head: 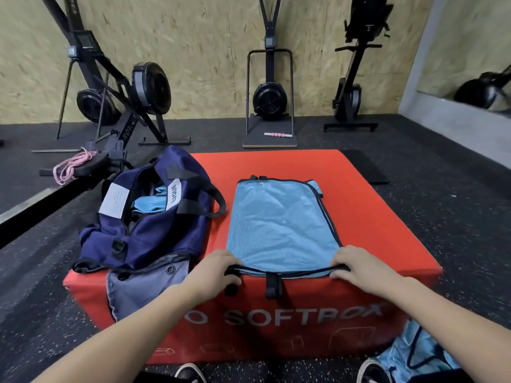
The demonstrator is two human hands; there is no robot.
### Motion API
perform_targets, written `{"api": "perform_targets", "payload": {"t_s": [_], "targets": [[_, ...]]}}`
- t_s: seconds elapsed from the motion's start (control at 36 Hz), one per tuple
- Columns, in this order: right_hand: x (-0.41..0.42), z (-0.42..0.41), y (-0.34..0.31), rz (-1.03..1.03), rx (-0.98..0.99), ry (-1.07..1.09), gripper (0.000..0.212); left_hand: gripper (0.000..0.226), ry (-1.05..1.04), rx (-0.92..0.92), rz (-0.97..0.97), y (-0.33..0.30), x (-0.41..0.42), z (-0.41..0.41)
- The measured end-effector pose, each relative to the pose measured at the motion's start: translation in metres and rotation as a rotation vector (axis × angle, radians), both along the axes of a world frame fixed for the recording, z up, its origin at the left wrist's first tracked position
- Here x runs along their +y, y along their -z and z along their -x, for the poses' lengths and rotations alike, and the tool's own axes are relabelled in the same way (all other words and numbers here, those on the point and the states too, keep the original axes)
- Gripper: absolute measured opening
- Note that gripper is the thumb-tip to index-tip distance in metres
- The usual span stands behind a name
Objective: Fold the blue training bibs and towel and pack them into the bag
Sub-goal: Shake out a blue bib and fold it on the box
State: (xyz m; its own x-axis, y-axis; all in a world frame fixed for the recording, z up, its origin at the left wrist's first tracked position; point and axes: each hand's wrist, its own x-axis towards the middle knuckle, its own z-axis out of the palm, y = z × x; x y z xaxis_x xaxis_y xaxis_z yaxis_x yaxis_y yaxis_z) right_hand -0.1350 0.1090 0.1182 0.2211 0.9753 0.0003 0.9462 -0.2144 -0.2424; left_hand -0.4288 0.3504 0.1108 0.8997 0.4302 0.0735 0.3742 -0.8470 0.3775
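Left hand (214, 268) and right hand (356, 268) each pinch a near corner of the flat light-blue mesh training bib with black trim (282, 228), fingers curled over its black-edged hem at the front lip of the red padded soft box (373, 217). The bib lies spread on the box top, a black strap loop hanging over the front face. Low right, by a shoe, a crumpled pile of light-blue fabric (420, 352) sits on the floor (bib or towel: cannot tell). Left of the spread bib, touching the box's left edge, the navy fabric duffel bag (143, 233) stands unzipped with folded blue cloth inside. Beyond, black rowing machines (124, 92) stand against the chipboard wall (207, 37).
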Motion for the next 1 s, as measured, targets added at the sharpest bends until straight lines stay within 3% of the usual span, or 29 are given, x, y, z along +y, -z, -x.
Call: {"api": "perform_targets", "payload": {"t_s": [0.08,0.14,0.39,0.44,0.47,0.56,1.0], "targets": [[-0.005,0.005,-0.005,0.003,0.024,0.005,0.010,0.021,-0.020,-0.044,0.007,0.000,-0.007,0.001],[-0.007,0.009,-0.014,-0.004,0.102,0.052,0.017,0.015,-0.043,-0.089,0.023,-0.004,-0.011,0.000],[0.000,-0.012,-0.034,-0.107,0.404,0.201,0.010,0.021,-0.181,-0.254,0.294,-0.035,-0.005,-0.007],[0.007,-0.019,-0.034,-0.145,0.451,0.227,0.019,0.011,-0.215,-0.317,0.321,-0.035,-0.002,-0.012],[0.011,-0.021,-0.035,-0.172,0.468,0.236,0.024,0.019,-0.235,-0.350,0.317,-0.034,0.000,-0.015],[0.024,-0.032,-0.034,-0.258,0.534,0.265,0.018,0.013,-0.280,-0.412,0.304,-0.032,0.007,-0.028],[0.129,-0.091,-0.027,-0.420,0.533,0.384,0.013,0.003,-0.455,-0.464,0.275,-0.023,0.091,-0.110]]}}
